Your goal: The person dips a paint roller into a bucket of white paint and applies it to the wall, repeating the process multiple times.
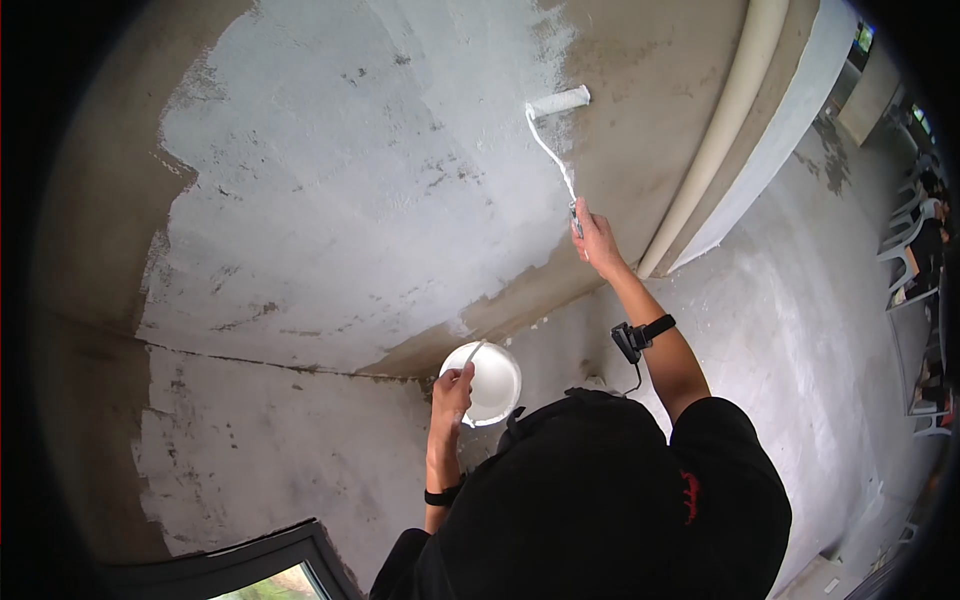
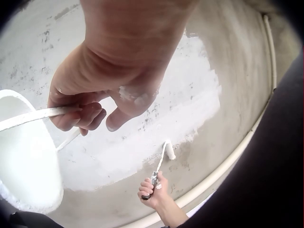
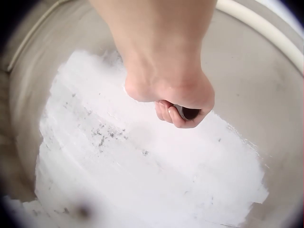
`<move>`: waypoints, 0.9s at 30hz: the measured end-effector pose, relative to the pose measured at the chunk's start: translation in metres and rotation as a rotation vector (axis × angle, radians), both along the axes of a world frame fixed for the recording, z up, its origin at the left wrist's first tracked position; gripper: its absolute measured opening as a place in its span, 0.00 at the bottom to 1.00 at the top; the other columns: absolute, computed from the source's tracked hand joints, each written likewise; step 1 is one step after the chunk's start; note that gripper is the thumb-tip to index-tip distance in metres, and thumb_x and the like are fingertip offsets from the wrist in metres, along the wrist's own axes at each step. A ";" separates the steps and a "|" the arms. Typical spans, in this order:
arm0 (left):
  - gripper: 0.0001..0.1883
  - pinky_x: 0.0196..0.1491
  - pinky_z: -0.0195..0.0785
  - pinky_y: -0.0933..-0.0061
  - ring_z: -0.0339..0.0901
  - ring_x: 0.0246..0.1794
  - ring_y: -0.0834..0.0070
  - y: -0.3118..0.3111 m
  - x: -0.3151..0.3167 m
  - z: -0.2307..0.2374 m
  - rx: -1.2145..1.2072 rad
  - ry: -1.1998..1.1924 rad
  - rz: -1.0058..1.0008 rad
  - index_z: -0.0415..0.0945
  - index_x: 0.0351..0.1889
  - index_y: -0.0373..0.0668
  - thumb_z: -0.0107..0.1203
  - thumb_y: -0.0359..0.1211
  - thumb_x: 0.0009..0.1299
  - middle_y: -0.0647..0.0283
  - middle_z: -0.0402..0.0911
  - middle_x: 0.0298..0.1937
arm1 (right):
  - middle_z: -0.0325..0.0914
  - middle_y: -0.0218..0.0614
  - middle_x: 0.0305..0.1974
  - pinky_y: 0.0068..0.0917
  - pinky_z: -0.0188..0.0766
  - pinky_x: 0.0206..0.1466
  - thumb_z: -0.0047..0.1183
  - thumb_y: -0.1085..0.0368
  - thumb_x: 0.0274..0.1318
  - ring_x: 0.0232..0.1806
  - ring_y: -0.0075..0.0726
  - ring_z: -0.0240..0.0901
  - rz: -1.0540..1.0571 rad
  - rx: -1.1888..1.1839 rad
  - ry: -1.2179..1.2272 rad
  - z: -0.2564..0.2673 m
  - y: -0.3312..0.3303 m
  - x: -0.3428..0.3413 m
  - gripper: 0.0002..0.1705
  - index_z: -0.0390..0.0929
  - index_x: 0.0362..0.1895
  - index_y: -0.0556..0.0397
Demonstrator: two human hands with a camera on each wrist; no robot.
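My right hand (image 1: 596, 243) grips the dark handle of a paint roller (image 1: 558, 103), arm stretched forward. The white roller sleeve lies against the wall (image 1: 350, 150) at the right edge of the white-painted patch, and its bent wire frame is coated in paint. In the right wrist view the handle's end (image 3: 191, 113) shows within the curled fingers. My left hand (image 1: 452, 392) holds a white bucket (image 1: 497, 385) by its handle, lower and nearer my body. The bucket handle (image 2: 38, 116) passes through the curled fingers in the left wrist view. White paint smears the base of that thumb.
A cream vertical pipe (image 1: 715, 140) runs along the wall to the right of the roller. Bare brown plaster borders the painted patch. A dark window frame (image 1: 325, 560) is at the lower left. Chairs (image 1: 905, 240) and people stand far off at the right.
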State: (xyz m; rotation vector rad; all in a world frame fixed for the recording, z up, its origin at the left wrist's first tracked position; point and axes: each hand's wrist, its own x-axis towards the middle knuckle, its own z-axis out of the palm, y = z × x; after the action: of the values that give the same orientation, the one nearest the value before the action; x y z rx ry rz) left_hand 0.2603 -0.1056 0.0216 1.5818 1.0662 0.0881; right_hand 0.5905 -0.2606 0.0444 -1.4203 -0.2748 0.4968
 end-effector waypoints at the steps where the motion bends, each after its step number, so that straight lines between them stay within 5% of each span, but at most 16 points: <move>1: 0.24 0.20 0.55 0.81 0.64 0.16 0.85 0.000 0.000 0.000 -0.007 -0.017 0.009 0.77 0.33 0.34 0.58 0.50 0.67 0.69 0.71 0.20 | 0.56 0.22 0.12 0.21 0.47 0.12 0.37 0.32 0.64 0.10 0.18 0.49 0.001 -0.013 0.013 -0.015 -0.003 -0.002 0.36 0.62 0.17 0.47; 8: 0.21 0.20 0.56 0.79 0.63 0.16 0.83 -0.001 0.001 0.002 -0.021 -0.025 -0.003 0.77 0.35 0.35 0.56 0.48 0.69 0.70 0.67 0.20 | 0.59 0.24 0.11 0.23 0.52 0.14 0.39 0.32 0.64 0.12 0.20 0.56 0.042 -0.148 0.122 -0.091 -0.032 -0.009 0.37 0.65 0.16 0.51; 11: 0.22 0.20 0.56 0.79 0.62 0.16 0.83 -0.003 0.000 0.007 -0.003 0.002 0.005 0.77 0.35 0.35 0.56 0.48 0.69 0.70 0.67 0.20 | 0.61 0.25 0.11 0.25 0.55 0.17 0.39 0.33 0.64 0.14 0.22 0.59 -0.057 -0.296 -0.058 -0.149 -0.034 0.001 0.38 0.68 0.17 0.53; 15: 0.21 0.19 0.56 0.80 0.63 0.17 0.83 0.001 -0.005 0.013 -0.021 0.009 0.067 0.76 0.36 0.35 0.56 0.48 0.70 0.70 0.67 0.21 | 0.62 0.26 0.12 0.26 0.56 0.20 0.40 0.34 0.64 0.16 0.22 0.59 -0.075 -0.369 -0.098 -0.119 -0.044 -0.001 0.37 0.71 0.18 0.54; 17: 0.21 0.19 0.57 0.80 0.62 0.16 0.83 0.005 -0.009 0.013 -0.016 -0.006 0.091 0.76 0.35 0.35 0.56 0.48 0.70 0.70 0.67 0.20 | 0.58 0.23 0.13 0.20 0.49 0.13 0.41 0.31 0.62 0.11 0.19 0.53 -0.035 -0.206 -0.015 -0.089 -0.043 -0.002 0.35 0.69 0.21 0.51; 27: 0.24 0.18 0.60 0.78 0.67 0.15 0.81 0.025 -0.016 0.000 0.035 -0.049 0.093 0.77 0.34 0.32 0.58 0.50 0.67 0.65 0.73 0.21 | 0.56 0.21 0.14 0.21 0.46 0.15 0.42 0.38 0.66 0.14 0.16 0.50 -0.001 0.038 -0.113 0.103 -0.005 0.008 0.31 0.65 0.19 0.48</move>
State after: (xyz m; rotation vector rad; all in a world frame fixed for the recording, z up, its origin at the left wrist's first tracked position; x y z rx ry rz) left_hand 0.2447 -0.0805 0.0217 1.5536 1.1051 0.2082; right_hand 0.5990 -0.2659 0.1473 -1.4131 -0.3722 0.4086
